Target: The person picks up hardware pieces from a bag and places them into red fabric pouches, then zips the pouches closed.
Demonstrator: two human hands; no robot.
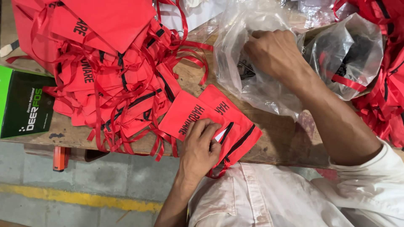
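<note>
Red pouch pinned flat under left hand; right hand curls inside plastic bag, grip unclear.

Flat rectangular box, black face with green edge, white print: lies at far left on table, just beside pile of red pouches. Clear plastic bag, crumpled: centre right. Second clear bag, dark contents: right of first.
</note>
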